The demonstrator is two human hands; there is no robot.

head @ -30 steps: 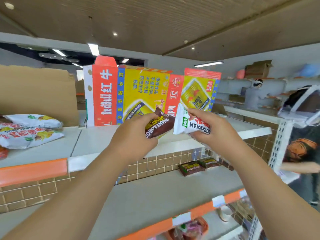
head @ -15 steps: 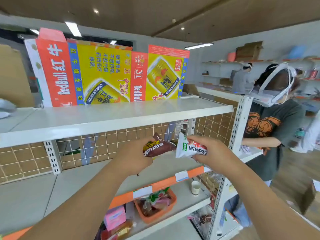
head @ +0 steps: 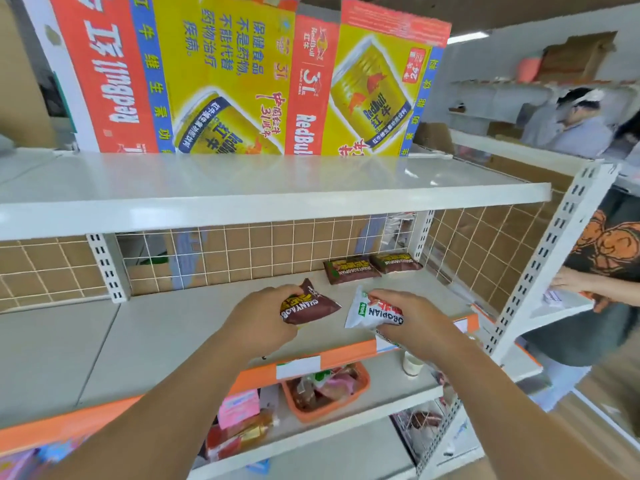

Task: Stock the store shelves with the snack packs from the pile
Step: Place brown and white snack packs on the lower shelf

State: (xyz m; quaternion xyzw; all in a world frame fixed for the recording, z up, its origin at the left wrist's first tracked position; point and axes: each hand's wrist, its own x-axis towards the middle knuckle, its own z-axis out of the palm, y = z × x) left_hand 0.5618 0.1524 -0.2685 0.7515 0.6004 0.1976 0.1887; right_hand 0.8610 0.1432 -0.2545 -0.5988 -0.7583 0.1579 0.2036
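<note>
over the middle shelf [head: 145, 327], two bare forearms reach forward from the lower corners, wrists dipped a little. the left hand [head: 266, 315] curls fingers and thumb round the near end of a brown snack pack [head: 313, 308], a puffy, glossy pillow pouch with yellow lettering, its crimped far corner tilted up and back. the right hand [head: 415, 318] pinches a white snack pack [head: 362, 311], thumb on top and fingers tucked under. this pouch is crinkly film with dark letters and a small green patch. the two packs are side by side, not touching, low above the shelf's smooth, pale grey surface; whether either rests on it cannot be told.

at the back right of that shelf, a third brown pack [head: 349, 270] and a fourth brown pack [head: 394, 262] lie flat just beside each other, close to the wire grid back [head: 263, 244], which is thin white squares over brown board. an orange price strip [head: 346, 355] runs along the shelf's front edge. a perforated white metal post [head: 547, 258] stands at the right end, and another person [head: 609, 258] is beyond it.

the top shelf [head: 242, 192] carries an upright printed cardboard carton [head: 225, 74] in red, yellow and blue. on the lower shelf [head: 381, 393] sit an orange plastic basket [head: 360, 386] of wrapped goods and a small white cup [head: 412, 363].
</note>
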